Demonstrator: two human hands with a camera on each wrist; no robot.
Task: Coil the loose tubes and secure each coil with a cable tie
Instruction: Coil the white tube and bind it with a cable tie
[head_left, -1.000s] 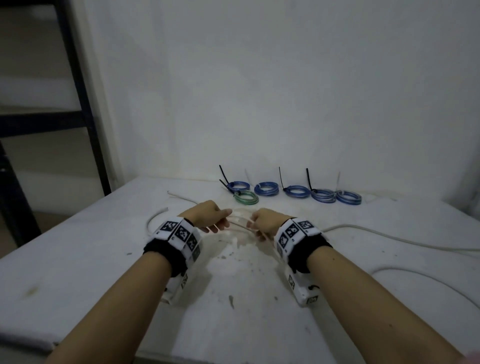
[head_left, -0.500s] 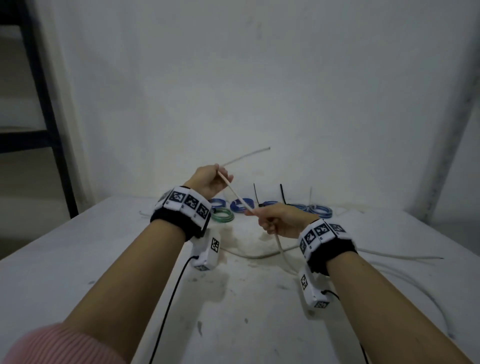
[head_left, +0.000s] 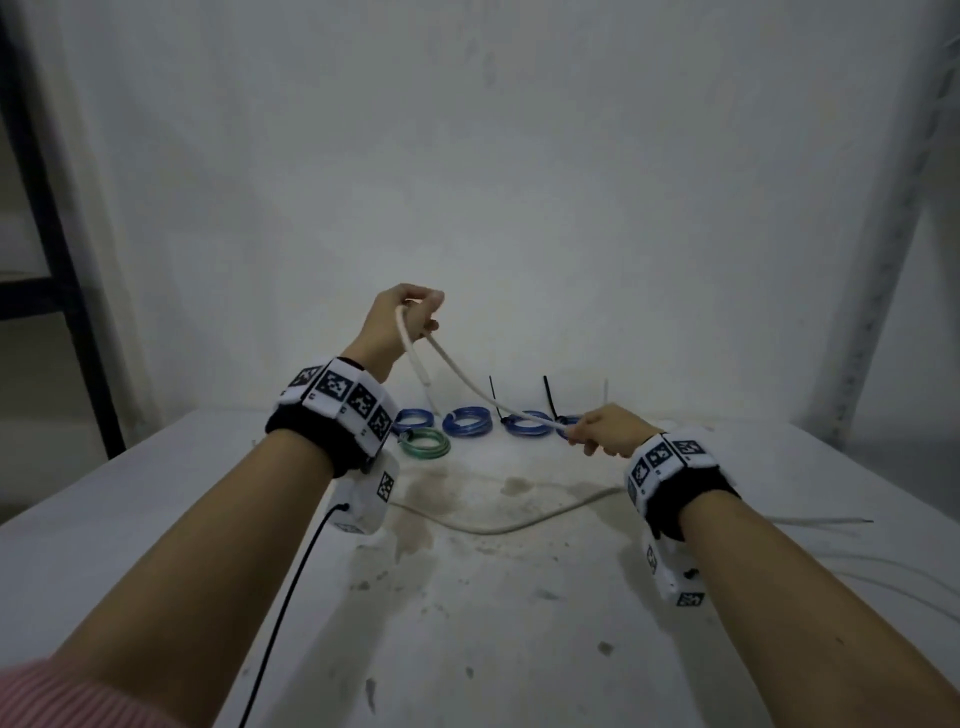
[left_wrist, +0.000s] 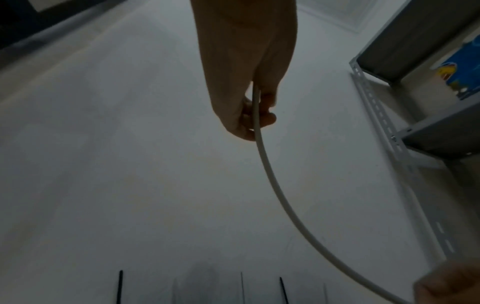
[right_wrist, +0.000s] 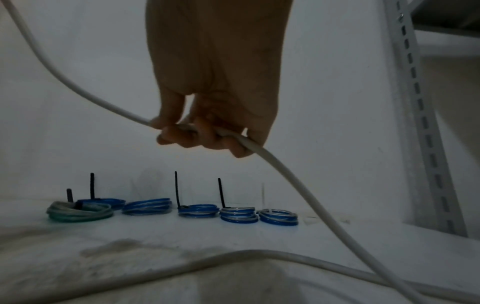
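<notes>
Head: left hand (head_left: 397, 325) raised, fingers curled round smooth white tube (head_left: 470, 387), which spans down to right hand (head_left: 608, 428), pinched there; the rest trails over the stained white table (head_left: 156, 519). Blue coils (head_left: 467, 420) and one green coil (head_left: 425, 444) sit by the wall, partly hidden.

Left wrist: fingertips (left_wrist: 266, 119) pinch the tube; right hand blurred, cropped at corner.

Right wrist: fingers (right_wrist: 168, 123) curled round the tube; black tie tails (right_wrist: 178, 189) upright.

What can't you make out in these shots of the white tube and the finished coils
- Far end of the white tube: runs off the right edge in the head view.
- Left hand: its fingertips are dark and backlit in the left wrist view, so the exact grip is unclear.
- Rightmost blue coil: hidden behind the right hand in the head view.
- Pale cable ties: too faint to count.
</notes>
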